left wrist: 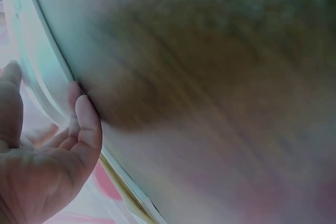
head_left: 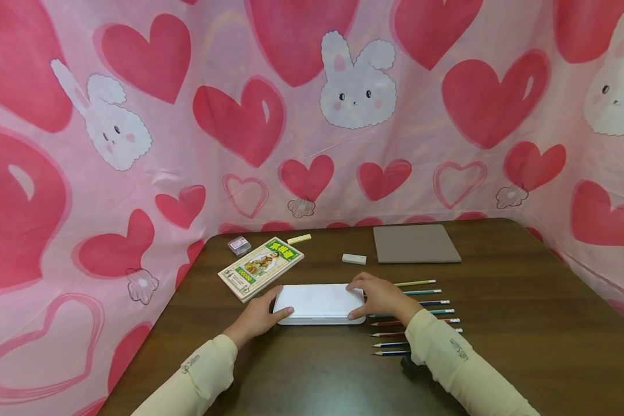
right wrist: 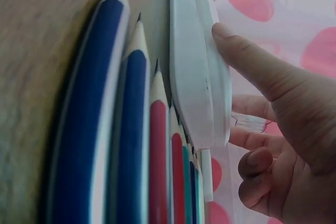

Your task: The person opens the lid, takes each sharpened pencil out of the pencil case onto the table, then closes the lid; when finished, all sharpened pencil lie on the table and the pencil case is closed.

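Note:
A closed white pencil case (head_left: 319, 301) lies flat on the table, its long side toward me. My left hand (head_left: 259, 315) grips its left end, thumb on the lid's front edge and fingers along the side; in the left wrist view, fingertips touch the case's lower edge. At the right end, my right hand (head_left: 382, 297) spans the case, thumb at the front edge and fingers at the back. Several pencils (right wrist: 134, 129) lie in a row just right of the case, tips pointing left, partly under the right forearm.
Behind the case lie a book (head_left: 261, 268), a small clear box (head_left: 239, 246), a yellow strip (head_left: 299, 238), a white eraser (head_left: 354, 259) and a grey-brown flat board (head_left: 417, 244). A dark object (head_left: 411, 367) sits under the right sleeve. Heart-patterned cloth surrounds the wooden table (head_left: 525, 323).

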`<state>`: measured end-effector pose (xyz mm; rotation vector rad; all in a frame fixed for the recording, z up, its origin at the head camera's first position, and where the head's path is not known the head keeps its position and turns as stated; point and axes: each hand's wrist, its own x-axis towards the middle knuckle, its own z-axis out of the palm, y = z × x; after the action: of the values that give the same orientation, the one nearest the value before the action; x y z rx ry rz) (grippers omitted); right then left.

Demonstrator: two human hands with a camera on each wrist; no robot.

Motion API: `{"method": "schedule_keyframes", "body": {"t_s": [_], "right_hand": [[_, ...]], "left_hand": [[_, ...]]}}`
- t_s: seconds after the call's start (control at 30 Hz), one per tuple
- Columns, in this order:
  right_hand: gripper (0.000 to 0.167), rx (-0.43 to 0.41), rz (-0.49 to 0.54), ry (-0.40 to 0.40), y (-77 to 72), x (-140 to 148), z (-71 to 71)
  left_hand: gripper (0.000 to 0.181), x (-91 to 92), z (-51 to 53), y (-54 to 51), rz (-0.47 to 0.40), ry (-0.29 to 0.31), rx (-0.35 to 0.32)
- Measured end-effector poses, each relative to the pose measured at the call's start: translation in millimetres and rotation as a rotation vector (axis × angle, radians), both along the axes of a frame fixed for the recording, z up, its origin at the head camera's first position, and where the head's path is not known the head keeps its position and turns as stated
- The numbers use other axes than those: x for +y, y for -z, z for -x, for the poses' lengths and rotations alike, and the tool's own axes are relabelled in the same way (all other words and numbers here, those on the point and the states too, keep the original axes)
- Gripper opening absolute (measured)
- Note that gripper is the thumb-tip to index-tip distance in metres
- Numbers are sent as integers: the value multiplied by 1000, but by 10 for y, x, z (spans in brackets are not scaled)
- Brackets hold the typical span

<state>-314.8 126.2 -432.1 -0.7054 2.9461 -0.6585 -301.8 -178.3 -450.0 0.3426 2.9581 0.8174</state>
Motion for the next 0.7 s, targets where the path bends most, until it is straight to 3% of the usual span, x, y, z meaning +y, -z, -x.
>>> {"method": "schedule_keyframes", "body": {"t_s": [0.4, 0.7], "right_hand": [[64, 20, -74, -3, -16, -5, -56], [67, 25, -79, -4, -43, -9, -22]], "left_hand": [[79, 50, -52, 5, 24, 35, 63], [77, 47, 20, 9, 25, 3, 22]]}}
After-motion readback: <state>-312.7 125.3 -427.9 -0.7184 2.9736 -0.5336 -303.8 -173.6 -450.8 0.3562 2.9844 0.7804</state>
